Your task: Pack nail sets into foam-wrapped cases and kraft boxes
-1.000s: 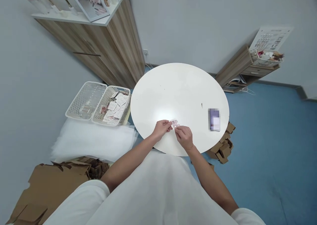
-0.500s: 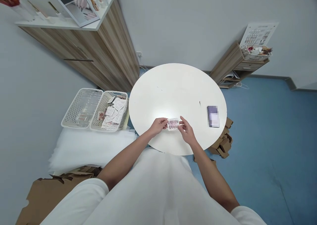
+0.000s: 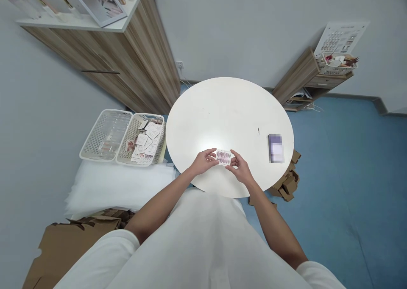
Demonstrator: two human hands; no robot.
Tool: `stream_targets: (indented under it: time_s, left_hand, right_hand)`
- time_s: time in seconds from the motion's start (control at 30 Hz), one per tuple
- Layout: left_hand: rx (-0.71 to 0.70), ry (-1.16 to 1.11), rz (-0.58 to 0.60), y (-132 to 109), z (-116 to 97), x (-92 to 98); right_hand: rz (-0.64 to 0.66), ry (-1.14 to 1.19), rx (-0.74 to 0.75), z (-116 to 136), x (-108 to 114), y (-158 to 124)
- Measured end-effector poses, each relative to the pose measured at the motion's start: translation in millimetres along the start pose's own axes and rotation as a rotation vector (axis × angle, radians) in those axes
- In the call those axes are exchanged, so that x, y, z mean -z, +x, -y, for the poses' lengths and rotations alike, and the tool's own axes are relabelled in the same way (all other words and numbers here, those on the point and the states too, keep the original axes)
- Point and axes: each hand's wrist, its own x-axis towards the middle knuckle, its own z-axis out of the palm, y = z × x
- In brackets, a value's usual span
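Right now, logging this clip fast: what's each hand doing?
Left hand: closed, pinching the left end of the small nail sheet.
Right hand: closed, pinching its right end.

Two baskets sit left of the table

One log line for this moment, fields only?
left hand: holds nail card | right hand: holds same card | over round table | baskets at left
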Motion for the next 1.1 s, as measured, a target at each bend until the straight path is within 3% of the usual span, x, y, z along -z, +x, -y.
stream_targets:
  time_s: [0.27, 0.43, 0.73, 0.9, 1.1]
  left_hand:
    - [-0.115, 0.195, -0.093, -18, 24, 23.3]
    - [-0.057, 0.225, -0.190, -28, 44, 59.2]
    - [-0.005, 0.424, -0.248, -19, 92, 123.1]
    - [0.019, 0.509, -0.256, -13, 107, 132.3]
    - [0.023, 0.618, -0.261, -14, 112, 128.2]
  right_hand:
    - [0.124, -0.141, -0.026, 4, -30, 16]
    - [0.235, -0.290, 0.004, 3, -73, 38]
    - [0.256, -0.598, 0.015, -10, -157, 84]
    - [0.277, -0.745, -0.019, -17, -181, 96]
    - [0.260, -0.869, 0.022, -21, -187, 95]
